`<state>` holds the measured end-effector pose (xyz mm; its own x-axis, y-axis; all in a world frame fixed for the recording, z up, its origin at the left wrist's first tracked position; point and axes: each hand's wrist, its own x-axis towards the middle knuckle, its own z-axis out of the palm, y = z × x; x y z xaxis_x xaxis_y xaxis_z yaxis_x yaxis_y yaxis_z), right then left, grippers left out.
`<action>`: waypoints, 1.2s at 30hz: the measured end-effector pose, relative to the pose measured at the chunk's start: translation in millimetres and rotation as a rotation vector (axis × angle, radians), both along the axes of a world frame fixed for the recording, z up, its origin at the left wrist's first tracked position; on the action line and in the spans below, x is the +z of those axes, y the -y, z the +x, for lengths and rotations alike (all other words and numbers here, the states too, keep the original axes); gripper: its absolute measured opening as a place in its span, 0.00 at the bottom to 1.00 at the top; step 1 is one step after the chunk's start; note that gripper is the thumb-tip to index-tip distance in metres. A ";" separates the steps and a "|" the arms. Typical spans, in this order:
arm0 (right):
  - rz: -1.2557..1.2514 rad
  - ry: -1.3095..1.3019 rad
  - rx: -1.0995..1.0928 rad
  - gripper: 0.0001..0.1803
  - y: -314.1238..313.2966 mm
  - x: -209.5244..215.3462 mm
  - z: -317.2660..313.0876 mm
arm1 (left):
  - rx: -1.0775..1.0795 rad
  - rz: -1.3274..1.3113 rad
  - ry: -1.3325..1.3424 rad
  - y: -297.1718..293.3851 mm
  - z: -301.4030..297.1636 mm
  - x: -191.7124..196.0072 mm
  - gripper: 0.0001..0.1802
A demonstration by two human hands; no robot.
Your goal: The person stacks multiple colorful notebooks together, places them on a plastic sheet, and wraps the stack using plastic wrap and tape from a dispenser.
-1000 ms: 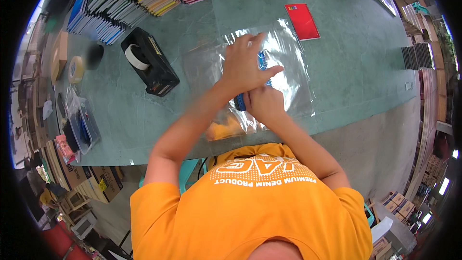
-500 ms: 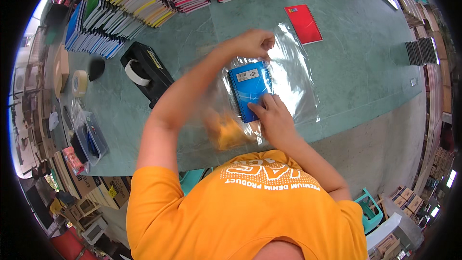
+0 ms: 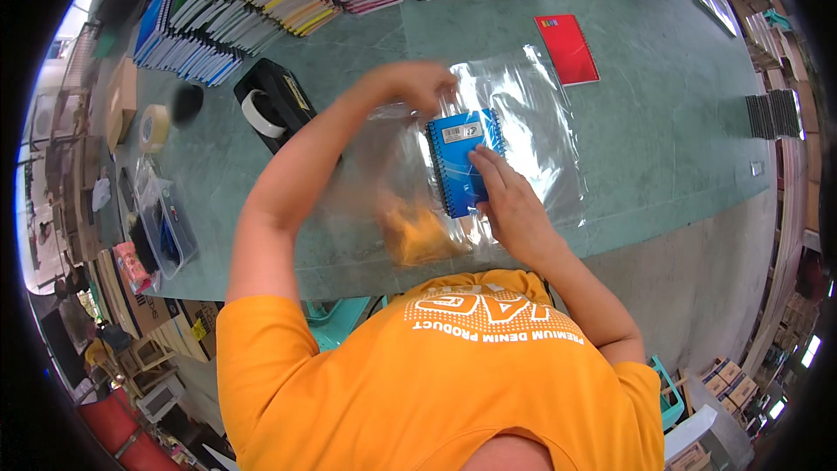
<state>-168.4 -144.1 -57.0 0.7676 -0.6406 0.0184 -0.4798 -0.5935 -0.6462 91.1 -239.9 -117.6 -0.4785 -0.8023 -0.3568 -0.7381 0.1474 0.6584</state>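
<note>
- Far left: pink packet (image 3: 132,267) by the table edge, beside a clear bin (image 3: 180,240) with dark items inside; tape roll (image 3: 154,128) and a black rounded object (image 3: 187,105) beyond.
- Far side, left to centre: stacks of spiral notebooks (image 3: 261,0), with blue, green and yellow covers at the left end.
- Left of centre: black tape dispenser (image 3: 292,96) carrying a white roll (image 3: 261,113). Left forearm (image 3: 301,157) crossed in front, hiding its near end.
- Centre: left hand (image 3: 425,87), blurred, at the far left corner of the blue notebook, fingers curled; could not tell whether they pinched the clear film (image 3: 551,148).
- Centre: blue notebook (image 3: 455,166) lay within the film's outline, over or under it undetermined. Long axis ran away from the person, far end leaning slightly left. White label (image 3: 462,133) sat at the far end; dark coils (image 3: 438,174) lined the left edge.
- Right of centre: right hand (image 3: 520,214) rested on the cover, fingers extended, thumb apart, pointing away and leftward.
- Further right: red notebook (image 3: 568,50) just beyond the film; dark stack (image 3: 773,114) well apart, near the table's right edge.
</note>
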 end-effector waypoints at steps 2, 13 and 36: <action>-0.132 -0.018 0.093 0.28 4.1 -5.8 -5.1 | -0.015 -0.009 0.182 -26.8 19.3 13.5 0.09; -0.242 -0.103 0.358 0.33 49.8 -5.6 1.9 | 1.270 0.305 -0.786 -180.2 -62.0 9.2 0.10; -0.012 -0.193 0.593 0.63 92.0 -8.1 15.9 | 0.448 0.055 0.257 -126.8 -131.9 64.2 0.09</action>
<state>-152.6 -236.1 -65.1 0.9829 -0.1051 -0.1512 -0.1737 -0.8013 -0.5725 -40.7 -113.1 -53.4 0.0161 -0.8851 -0.4652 -0.8599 -0.2496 0.4452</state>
